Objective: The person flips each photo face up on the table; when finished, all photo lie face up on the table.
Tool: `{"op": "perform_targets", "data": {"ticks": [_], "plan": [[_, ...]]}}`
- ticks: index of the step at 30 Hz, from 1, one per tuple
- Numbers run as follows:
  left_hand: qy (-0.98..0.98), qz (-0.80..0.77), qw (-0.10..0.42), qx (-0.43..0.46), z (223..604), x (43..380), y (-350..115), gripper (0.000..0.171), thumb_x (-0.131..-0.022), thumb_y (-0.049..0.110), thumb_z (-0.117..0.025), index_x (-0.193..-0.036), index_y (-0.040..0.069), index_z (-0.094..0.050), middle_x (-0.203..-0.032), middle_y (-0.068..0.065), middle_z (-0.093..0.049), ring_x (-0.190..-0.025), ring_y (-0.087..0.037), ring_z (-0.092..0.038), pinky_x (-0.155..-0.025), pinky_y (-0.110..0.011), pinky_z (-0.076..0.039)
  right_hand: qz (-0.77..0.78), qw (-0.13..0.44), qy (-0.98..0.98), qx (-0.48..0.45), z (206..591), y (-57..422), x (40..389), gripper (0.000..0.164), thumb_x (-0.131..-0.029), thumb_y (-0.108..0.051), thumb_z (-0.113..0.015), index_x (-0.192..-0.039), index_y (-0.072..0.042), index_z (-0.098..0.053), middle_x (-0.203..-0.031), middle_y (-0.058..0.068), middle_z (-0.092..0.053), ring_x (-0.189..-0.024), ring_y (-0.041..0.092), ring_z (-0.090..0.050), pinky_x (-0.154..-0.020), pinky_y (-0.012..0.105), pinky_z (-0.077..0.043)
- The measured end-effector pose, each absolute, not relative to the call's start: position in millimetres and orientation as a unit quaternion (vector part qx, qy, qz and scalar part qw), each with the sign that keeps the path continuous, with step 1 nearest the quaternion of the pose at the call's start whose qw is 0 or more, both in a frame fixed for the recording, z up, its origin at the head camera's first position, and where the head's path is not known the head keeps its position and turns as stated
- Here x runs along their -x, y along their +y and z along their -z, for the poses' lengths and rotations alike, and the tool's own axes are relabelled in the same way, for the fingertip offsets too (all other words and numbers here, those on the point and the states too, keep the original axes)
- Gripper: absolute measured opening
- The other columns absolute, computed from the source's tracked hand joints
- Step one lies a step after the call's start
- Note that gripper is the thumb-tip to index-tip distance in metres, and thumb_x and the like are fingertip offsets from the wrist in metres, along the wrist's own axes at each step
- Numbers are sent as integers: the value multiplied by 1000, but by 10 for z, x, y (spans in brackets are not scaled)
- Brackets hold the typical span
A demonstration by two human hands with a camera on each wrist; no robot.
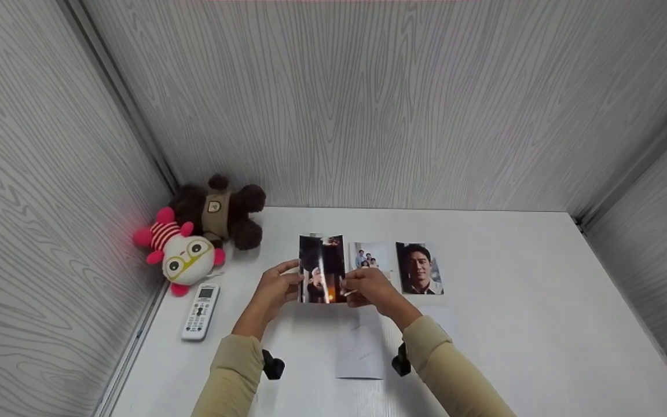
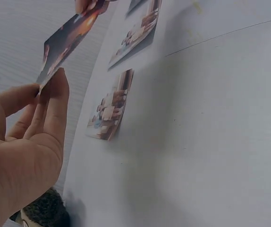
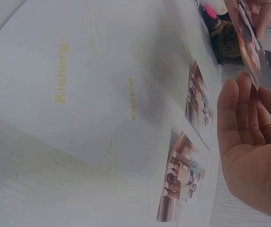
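Observation:
A glossy dark photo print (image 1: 322,269) with a warm glow near its bottom is held up between both hands. My left hand (image 1: 277,289) pinches its left edge between thumb and fingers, while my right hand (image 1: 373,289) grips the right edge the same way. Behind the right hand lies a group photo (image 1: 365,255), partly covered by that hand. To its right rests a portrait photo (image 1: 419,269). The left wrist view shows another group photo (image 2: 109,109) flat on the table below the left hand; the held print mostly hides it in the head view.
A blank-looking white sheet (image 1: 359,350) lies near the front, and yellow lettering (image 3: 61,71) shows on white paper in the right wrist view. At left are a white remote control (image 1: 200,313), a pink and white plush toy (image 1: 186,255) and a brown plush bear (image 1: 217,214) against the wall.

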State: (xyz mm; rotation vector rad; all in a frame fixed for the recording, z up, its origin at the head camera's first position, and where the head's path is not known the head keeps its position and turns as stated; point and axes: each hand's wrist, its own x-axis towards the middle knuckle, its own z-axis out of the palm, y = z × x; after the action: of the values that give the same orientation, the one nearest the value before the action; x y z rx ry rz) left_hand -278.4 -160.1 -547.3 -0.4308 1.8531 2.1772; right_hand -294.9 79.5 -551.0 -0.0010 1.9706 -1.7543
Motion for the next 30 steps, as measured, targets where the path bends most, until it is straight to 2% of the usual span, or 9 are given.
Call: {"op": "perform_targets", "data": {"ticks": [6,10,18,23,27,30], "plan": [[633,-746,135,156,5483,2769,-1609,50,-93,2,-64,-142,6,-56,-102,-9,-74,-83,-19,-71,-69,-29,-59,650,254,716,-15,5526,788,2987,23,-100,-16,-62,-117,-1,-66,-91,5,-64,-73,16,-67,-70,34,-63],[627,-748,148,158,5497,2762,-1601,50,-92,1,-64,-141,7,-58,-102,-7,-73,-80,-17,-69,-68,-28,-58,662,246,708,-25,5532,782,3006,25,-100,-16,-63,-120,-1,-65,-90,5,-63,-69,15,-65,-69,35,-63],[627,-743,179,150,5528,2750,-1578,52,-91,3,-66,-143,5,-56,-100,-4,-71,-77,-16,-66,-67,-27,-57,676,239,696,-37,5544,788,3025,6,-100,-12,-62,-102,-6,-61,-87,5,-59,-62,15,-63,-61,33,-62],[611,-758,181,140,5554,2740,-1596,52,-94,7,-67,-144,6,-54,-104,-5,-72,-81,-17,-69,-70,-29,-58,694,236,679,-44,5539,783,3030,3,-99,-10,-62,-99,-7,-60,-83,4,-59,-59,13,-60,-58,30,-61],[593,-776,177,122,5561,2723,-1618,49,-99,11,-63,-146,8,-52,-111,-6,-70,-84,-17,-73,-74,-32,-60,709,235,663,-53,5528,781,3024,8,-99,-7,-61,-92,-8,-58,-77,3,-56,-57,11,-57,-57,29,-60],[588,-782,173,114,5565,2712,-1633,47,-100,12,-61,-146,8,-52,-112,-6,-69,-84,-17,-73,-74,-32,-60,710,237,660,-55,5528,782,3019,8,-99,-7,-61,-92,-8,-58,-77,2,-56,-57,11,-58,-58,29,-61]]}}
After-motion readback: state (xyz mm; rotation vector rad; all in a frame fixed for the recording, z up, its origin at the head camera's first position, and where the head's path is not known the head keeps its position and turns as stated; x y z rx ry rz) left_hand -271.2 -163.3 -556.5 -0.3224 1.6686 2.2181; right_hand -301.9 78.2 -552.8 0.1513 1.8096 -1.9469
